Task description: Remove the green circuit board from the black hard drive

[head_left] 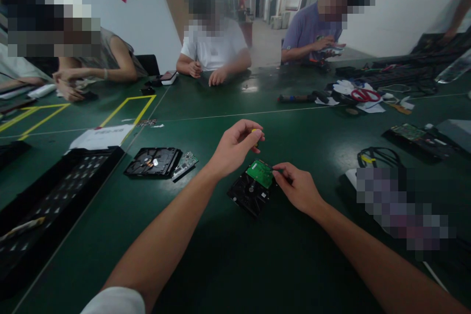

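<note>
A black hard drive (246, 195) with a green circuit board (259, 172) lies askew on the green table in front of me. Just above its far edge, my left hand (239, 143) is closed around a small yellow-ended tool (254, 131). The fingers hide most of that tool, so its kind is unclear. At the drive's right edge, the thumb and fingers of my right hand (300, 187) pinch the corner beside the circuit board. To the left lies a second hard drive (152, 162), with a loose circuit board (186, 164) leaning at its side.
A long black tray (68, 191) runs along the left, with a tool in it. Paper (101, 136) lies behind it. On the right are a blurred-out item (397, 206), a coiled cable (380, 156) and another circuit-board device (417, 140). Gloves (344, 87) and several people are across the table.
</note>
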### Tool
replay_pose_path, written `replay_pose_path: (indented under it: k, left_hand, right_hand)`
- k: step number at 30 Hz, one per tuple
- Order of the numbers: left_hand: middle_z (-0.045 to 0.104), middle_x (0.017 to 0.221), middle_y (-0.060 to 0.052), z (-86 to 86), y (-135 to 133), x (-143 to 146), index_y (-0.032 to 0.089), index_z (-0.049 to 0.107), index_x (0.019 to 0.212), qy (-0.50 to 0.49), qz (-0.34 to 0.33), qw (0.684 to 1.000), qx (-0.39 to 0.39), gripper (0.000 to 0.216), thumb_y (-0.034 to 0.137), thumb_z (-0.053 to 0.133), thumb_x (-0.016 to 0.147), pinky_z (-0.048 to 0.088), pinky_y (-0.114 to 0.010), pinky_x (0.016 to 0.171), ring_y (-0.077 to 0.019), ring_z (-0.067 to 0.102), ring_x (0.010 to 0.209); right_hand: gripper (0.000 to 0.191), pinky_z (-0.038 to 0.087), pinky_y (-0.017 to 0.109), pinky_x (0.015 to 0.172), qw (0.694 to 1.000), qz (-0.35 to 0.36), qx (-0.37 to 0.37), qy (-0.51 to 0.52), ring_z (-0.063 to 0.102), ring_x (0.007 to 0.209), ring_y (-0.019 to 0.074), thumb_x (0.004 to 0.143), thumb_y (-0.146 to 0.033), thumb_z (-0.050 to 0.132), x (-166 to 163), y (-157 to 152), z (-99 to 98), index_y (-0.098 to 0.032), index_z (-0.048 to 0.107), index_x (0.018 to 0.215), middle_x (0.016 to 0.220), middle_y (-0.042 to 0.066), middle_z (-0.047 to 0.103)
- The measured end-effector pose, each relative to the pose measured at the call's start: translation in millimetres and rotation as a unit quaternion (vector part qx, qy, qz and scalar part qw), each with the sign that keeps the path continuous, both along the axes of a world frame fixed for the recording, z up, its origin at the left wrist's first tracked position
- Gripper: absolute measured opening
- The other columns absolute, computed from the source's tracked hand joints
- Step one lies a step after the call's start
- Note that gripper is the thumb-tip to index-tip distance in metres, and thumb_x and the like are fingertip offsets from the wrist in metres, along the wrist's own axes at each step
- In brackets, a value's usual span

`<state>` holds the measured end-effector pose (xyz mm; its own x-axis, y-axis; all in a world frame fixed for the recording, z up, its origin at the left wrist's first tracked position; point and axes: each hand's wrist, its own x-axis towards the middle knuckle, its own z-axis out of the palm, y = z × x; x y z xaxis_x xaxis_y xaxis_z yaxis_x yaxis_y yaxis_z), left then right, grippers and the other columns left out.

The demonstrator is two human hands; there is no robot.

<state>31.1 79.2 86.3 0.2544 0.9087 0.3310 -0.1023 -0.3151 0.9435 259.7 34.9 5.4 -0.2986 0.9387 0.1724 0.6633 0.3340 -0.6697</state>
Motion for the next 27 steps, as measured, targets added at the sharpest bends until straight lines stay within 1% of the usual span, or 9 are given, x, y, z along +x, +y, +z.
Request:
replay_pose_path:
  k: [3, 7, 10, 13, 16, 18, 20, 23, 27]
  left_hand:
    - [0.068, 0.104, -0.008, 0.8, 0.2, -0.2, 0.019, 0.069, 0.114, 0.004, -0.019, 1.000, -0.006, 0.024, 0.034, 0.059, 0.099, 0.062, -0.027, 0.074, -0.0180, 0.066, 0.100]
    - [0.067, 0.106, -0.008, 0.0, 0.8, -0.5, 0.019, 0.070, 0.115, 0.016, -0.013, 1.000, 0.002, 0.027, 0.038, 0.061, 0.098, 0.063, -0.028, 0.076, -0.0183, 0.065, 0.101]
    - [0.068, 0.102, -0.008, -2.3, 1.8, -0.8, 0.017, 0.070, 0.110, 0.031, 0.020, 0.999, 0.008, 0.029, 0.041, 0.066, 0.096, 0.064, -0.028, 0.072, -0.0172, 0.065, 0.093]
    - [0.067, 0.094, -0.006, -3.1, 2.2, -1.3, 0.016, 0.068, 0.103, 0.045, 0.055, 0.997, 0.015, 0.030, 0.043, 0.073, 0.091, 0.063, -0.026, 0.066, -0.0160, 0.065, 0.085]
    - [0.065, 0.089, -0.005, -0.9, 1.1, -1.5, 0.016, 0.066, 0.095, 0.069, 0.104, 0.992, 0.030, 0.033, 0.045, 0.079, 0.086, 0.060, -0.022, 0.059, -0.0160, 0.064, 0.083]
    - [0.065, 0.088, -0.005, 1.4, -0.3, -1.4, 0.017, 0.064, 0.093, 0.080, 0.120, 0.989, 0.034, 0.033, 0.045, 0.080, 0.086, 0.058, -0.021, 0.056, -0.0155, 0.063, 0.082]
    - [0.063, 0.087, -0.004, 3.2, -1.9, -1.0, 0.017, 0.063, 0.093, 0.079, 0.099, 0.991, 0.032, 0.032, 0.044, 0.079, 0.087, 0.057, -0.021, 0.056, -0.0143, 0.062, 0.079]
    - [0.063, 0.090, -0.004, 4.3, -4.0, -0.1, 0.017, 0.065, 0.098, 0.074, 0.035, 0.996, 0.026, 0.028, 0.042, 0.074, 0.091, 0.057, -0.021, 0.059, -0.0135, 0.061, 0.080]
    - [0.065, 0.100, -0.006, 3.1, -4.2, 0.4, 0.019, 0.067, 0.117, 0.063, -0.028, 0.998, 0.010, 0.029, 0.039, 0.067, 0.096, 0.060, -0.023, 0.065, -0.0152, 0.062, 0.087]
  right_hand:
    - [0.035, 0.042, 0.031, 0.058, 1.000, 0.004, -0.001, -0.010, 0.059, 0.058, 0.0163, 0.102, -0.047, 0.054, -0.7, -0.1, -0.5, -0.020, 0.068, 0.119, 0.066, -0.003, 0.060]
    - [0.040, 0.043, 0.030, 0.059, 1.000, 0.009, -0.004, -0.011, 0.060, 0.059, 0.0160, 0.097, -0.052, 0.061, -2.1, -1.1, -0.3, -0.020, 0.069, 0.121, 0.066, -0.004, 0.059]
    - [0.045, 0.043, 0.030, 0.060, 1.000, 0.009, -0.010, -0.006, 0.059, 0.059, 0.0154, 0.095, -0.052, 0.065, -2.2, -1.7, -1.1, -0.019, 0.067, 0.125, 0.066, -0.005, 0.058]
    - [0.048, 0.043, 0.030, 0.060, 1.000, 0.008, -0.013, -0.010, 0.058, 0.058, 0.0149, 0.093, -0.052, 0.068, -1.7, -1.7, -2.2, -0.019, 0.065, 0.127, 0.065, -0.006, 0.057]
    - [0.048, 0.043, 0.030, 0.059, 1.000, 0.009, -0.017, -0.016, 0.057, 0.058, 0.0146, 0.092, -0.051, 0.070, -1.3, -1.4, -2.5, -0.019, 0.065, 0.128, 0.066, -0.006, 0.057]
    - [0.048, 0.042, 0.030, 0.059, 1.000, 0.010, -0.019, -0.019, 0.057, 0.058, 0.0145, 0.092, -0.050, 0.070, -0.9, -1.1, -2.6, -0.020, 0.066, 0.128, 0.067, -0.006, 0.058]
    - [0.047, 0.042, 0.029, 0.059, 1.000, 0.012, -0.020, -0.019, 0.057, 0.058, 0.0143, 0.092, -0.049, 0.070, -0.2, -0.8, -2.9, -0.020, 0.065, 0.129, 0.067, -0.006, 0.058]
    - [0.047, 0.042, 0.029, 0.059, 1.000, 0.019, -0.013, -0.017, 0.057, 0.058, 0.0143, 0.093, -0.050, 0.069, 0.6, -0.6, -3.4, -0.020, 0.065, 0.129, 0.066, -0.007, 0.056]
    - [0.046, 0.042, 0.029, 0.059, 1.000, 0.025, 0.000, -0.016, 0.057, 0.058, 0.0145, 0.093, -0.049, 0.069, 0.5, -0.6, -2.7, -0.020, 0.066, 0.127, 0.067, -0.006, 0.057]
